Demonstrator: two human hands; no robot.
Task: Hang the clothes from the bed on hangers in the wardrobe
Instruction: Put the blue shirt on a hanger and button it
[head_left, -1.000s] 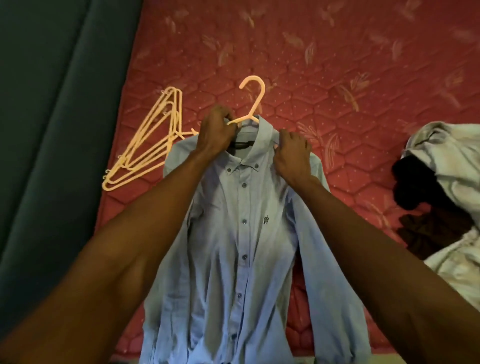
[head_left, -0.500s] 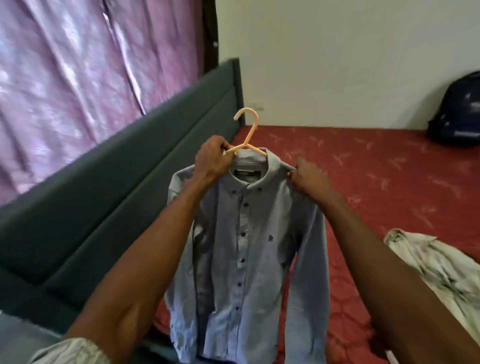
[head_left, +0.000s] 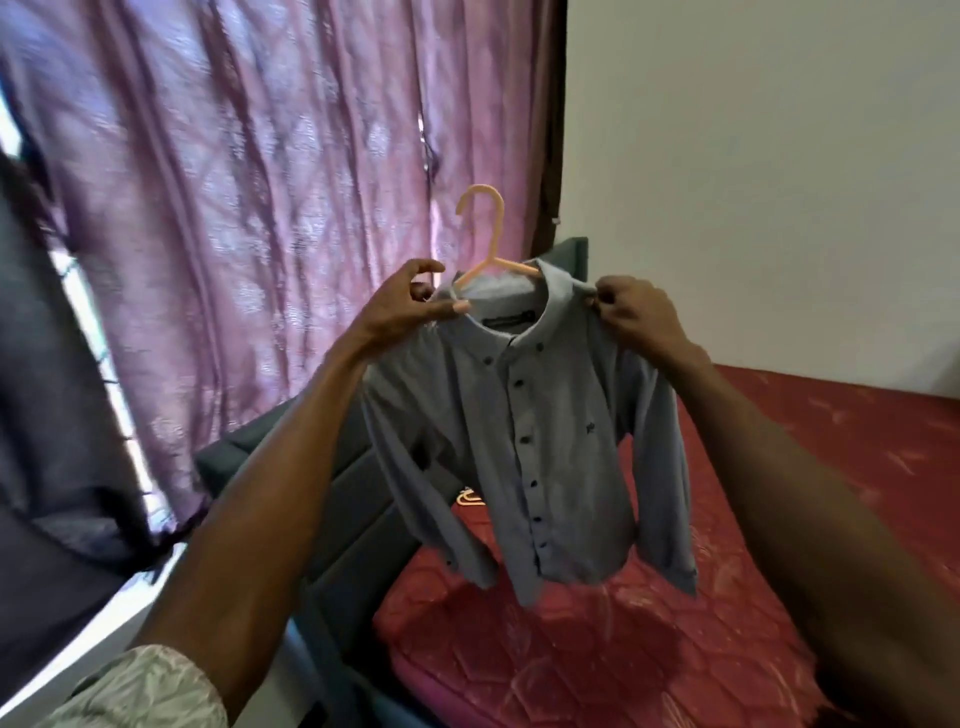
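A light blue button-up shirt (head_left: 524, 447) hangs on a peach plastic hanger (head_left: 485, 236), held up in the air above the red mattress (head_left: 649, 660). My left hand (head_left: 410, 304) pinches the shirt's left shoulder by the collar between thumb and fingers. At the other shoulder, my right hand (head_left: 636, 312) grips the fabric with curled fingers. The hanger's hook points up, free of both hands. Sleeves and hem dangle clear of the bed.
A dark green padded headboard (head_left: 322, 499) runs along the bed's left side. Purple curtains (head_left: 249, 182) cover the window behind it, and a white wall (head_left: 779, 156) stands at the right. Spare peach hangers (head_left: 467, 498) peek out behind the shirt.
Both hands have lifted the shirt on its hanger off the mattress and higher into the air. The view has swung up and left toward the curtains.
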